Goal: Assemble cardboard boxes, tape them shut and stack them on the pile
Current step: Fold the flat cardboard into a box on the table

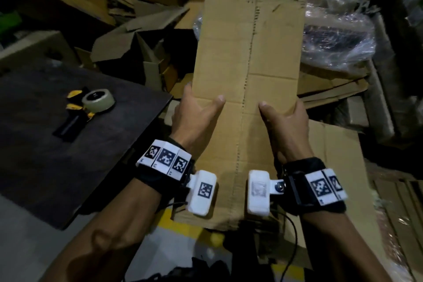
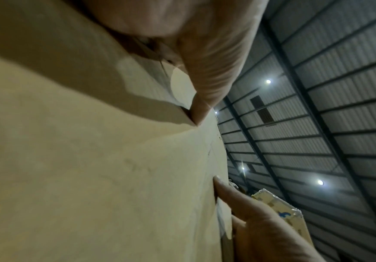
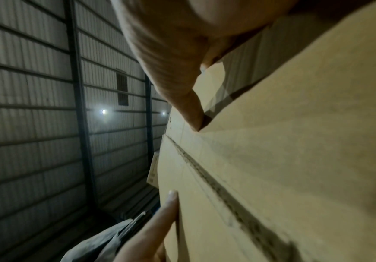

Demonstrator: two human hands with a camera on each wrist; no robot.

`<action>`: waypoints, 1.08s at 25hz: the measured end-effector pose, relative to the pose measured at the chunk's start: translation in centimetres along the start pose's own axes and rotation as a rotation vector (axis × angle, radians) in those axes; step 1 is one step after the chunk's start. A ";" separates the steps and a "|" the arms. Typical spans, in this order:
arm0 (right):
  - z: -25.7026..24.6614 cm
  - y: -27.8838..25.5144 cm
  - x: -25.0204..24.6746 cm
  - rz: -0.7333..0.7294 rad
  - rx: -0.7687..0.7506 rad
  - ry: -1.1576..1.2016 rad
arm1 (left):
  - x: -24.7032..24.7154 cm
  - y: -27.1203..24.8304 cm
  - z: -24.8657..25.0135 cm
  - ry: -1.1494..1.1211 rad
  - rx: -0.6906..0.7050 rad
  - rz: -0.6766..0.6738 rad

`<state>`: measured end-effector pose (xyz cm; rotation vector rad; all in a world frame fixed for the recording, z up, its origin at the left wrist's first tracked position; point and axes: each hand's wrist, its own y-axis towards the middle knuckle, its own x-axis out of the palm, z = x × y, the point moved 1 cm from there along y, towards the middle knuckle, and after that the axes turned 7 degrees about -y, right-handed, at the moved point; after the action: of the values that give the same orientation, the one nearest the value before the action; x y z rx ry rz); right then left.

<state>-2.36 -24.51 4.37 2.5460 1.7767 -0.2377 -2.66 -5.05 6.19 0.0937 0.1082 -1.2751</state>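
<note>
Hands, left (image 1: 194,117) and right (image 1: 286,119), pinch flat corrugated cardboard (image 1: 249,57).

Dim warehouse, corrugated roof (image 2: 317,106), spotlights (image 2: 320,182)

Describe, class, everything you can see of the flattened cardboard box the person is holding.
The flattened cardboard box is plain brown corrugated board, still unfolded, with creases across it and a dashed seam running lengthwise. It is held out in front of the person, long side pointing away, above scattered cardboard. The left hand grips its left edge and the right hand its right edge, thumbs on top, fingers underneath.
</note>
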 end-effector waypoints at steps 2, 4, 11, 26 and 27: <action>-0.1 -2.9 2.4 -0.020 -0.042 0.001 | -3.7 -2.1 0.4 0.122 0.071 0.052; -0.6 -6.4 4.8 -0.052 -0.077 0.000 | -7.9 -4.1 0.6 0.144 0.107 0.097; -1.2 -22.8 13.3 -0.120 -0.173 -0.010 | -24.9 -13.0 -2.0 0.159 0.142 0.181; -1.6 -40.0 36.6 -0.457 -0.101 -0.030 | -53.5 -18.0 -8.4 0.097 -0.045 0.508; -1.8 -39.7 38.6 -0.472 -0.094 -0.010 | -54.8 -16.8 -8.7 0.094 -0.055 0.518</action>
<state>-26.27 25.51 3.28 2.0247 2.2991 -0.1688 -34.78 43.16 4.71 0.1252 0.1859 -0.7500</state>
